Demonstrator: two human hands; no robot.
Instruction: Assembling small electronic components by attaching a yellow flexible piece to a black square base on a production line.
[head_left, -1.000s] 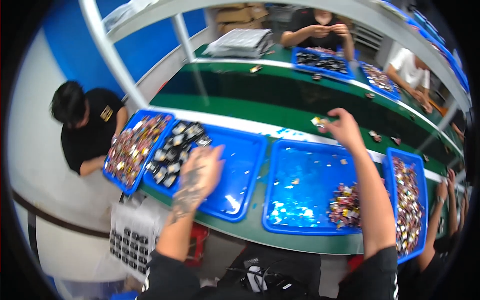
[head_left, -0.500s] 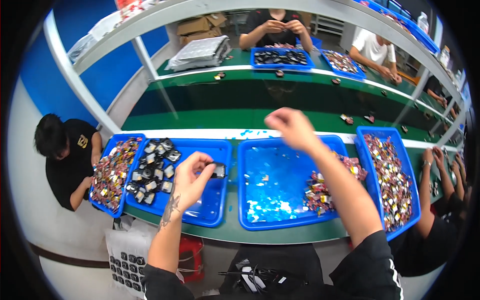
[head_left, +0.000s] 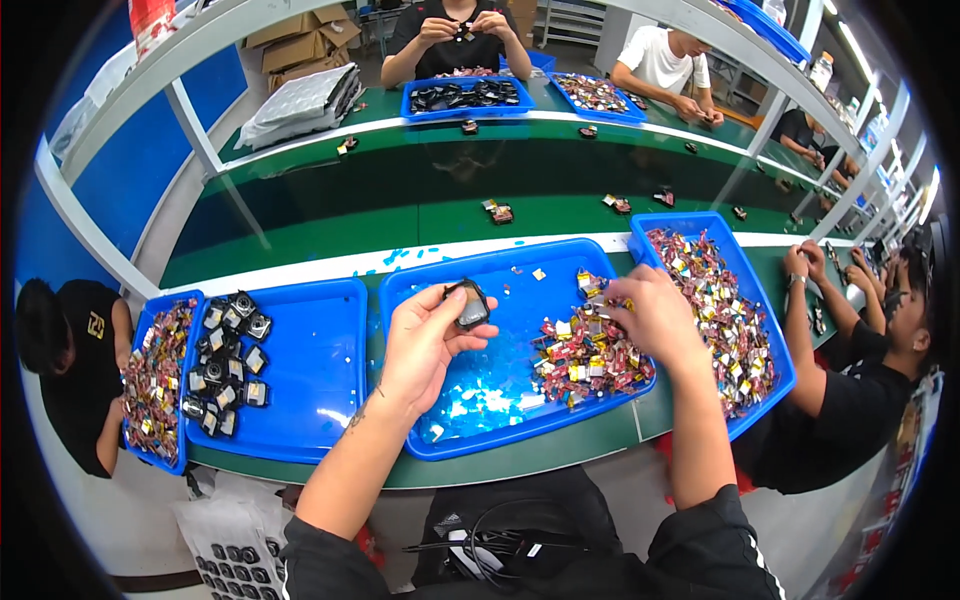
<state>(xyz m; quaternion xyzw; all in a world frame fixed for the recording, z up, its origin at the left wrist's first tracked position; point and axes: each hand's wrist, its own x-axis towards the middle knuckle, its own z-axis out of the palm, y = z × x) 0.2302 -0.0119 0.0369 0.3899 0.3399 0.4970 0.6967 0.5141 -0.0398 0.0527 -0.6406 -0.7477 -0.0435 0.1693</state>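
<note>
Head view showed the left hand (head_left: 428, 338) pinching a small black part (head_left: 469, 303) above the middle blue tray (head_left: 500, 440), near its bare left half. Right hand (head_left: 655, 318) closed on the coloured pieces (head_left: 585, 355) heaped against that tray's right rim.

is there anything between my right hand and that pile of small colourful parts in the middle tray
Nothing visible does. The right hand already rests on the pile of small colourful parts at the right end of the middle blue tray. The left hand is apart, holding a small dark square part.
</note>
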